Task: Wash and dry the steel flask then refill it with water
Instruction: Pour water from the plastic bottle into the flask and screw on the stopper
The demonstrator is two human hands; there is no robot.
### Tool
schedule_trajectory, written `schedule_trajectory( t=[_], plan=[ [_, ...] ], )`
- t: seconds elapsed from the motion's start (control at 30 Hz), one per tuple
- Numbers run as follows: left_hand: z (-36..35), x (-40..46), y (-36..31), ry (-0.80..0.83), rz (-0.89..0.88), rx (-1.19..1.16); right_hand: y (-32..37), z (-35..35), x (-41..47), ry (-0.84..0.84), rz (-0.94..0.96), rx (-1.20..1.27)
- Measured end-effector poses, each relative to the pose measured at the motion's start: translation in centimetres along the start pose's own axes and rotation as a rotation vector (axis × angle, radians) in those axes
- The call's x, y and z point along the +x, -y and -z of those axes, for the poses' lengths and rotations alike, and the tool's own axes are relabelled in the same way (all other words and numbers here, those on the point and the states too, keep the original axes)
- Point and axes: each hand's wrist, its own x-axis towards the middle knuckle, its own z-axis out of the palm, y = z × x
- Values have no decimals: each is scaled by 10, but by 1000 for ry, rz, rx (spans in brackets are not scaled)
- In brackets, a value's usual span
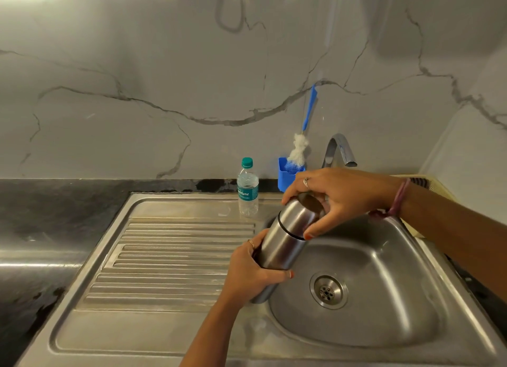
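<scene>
Tilted over the sink [384, 257], the rigid, slick-looking steel flask [285, 237] was gripped by 2 hands, the left hand [252, 273] wrapping its body, the right hand [337, 196] curled round its cap, seemingly the surest holds.

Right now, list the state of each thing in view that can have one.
steel flask: tilted over the sink, cap on, held by both hands.
left hand: grips the flask's body.
right hand: grips the flask's cap.
tap: no water running.
sink basin: holds no water, drain unplugged.
plastic bottle: upright, capped, looks near empty.
bottle brush: stands in the blue holder.
</scene>
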Motion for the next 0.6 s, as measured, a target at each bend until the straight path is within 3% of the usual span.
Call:
schedule_trajectory(
  t=[0.2,0.33,0.4,0.47,0.53,0.6],
  plan=[
    [-7,-1,-3,-65,-10,-22,12,-11,7,-105,-266,1],
    [-6,-6,-5,-4,-6,-51,19,-7,8,-32,-254,-42],
    [0,-6,-6,59,-2,-82,16,-1,3,28,-151,-136],
    [8,-5,-11,125,1,-93,12,-1,-1,-24,65,-134],
    [14,-5,-19,177,-6,-90,9,-9,-2,-120,251,-36],
    [18,-4,-25,213,-10,-98,10,-22,1,-171,290,151]
  ],
)
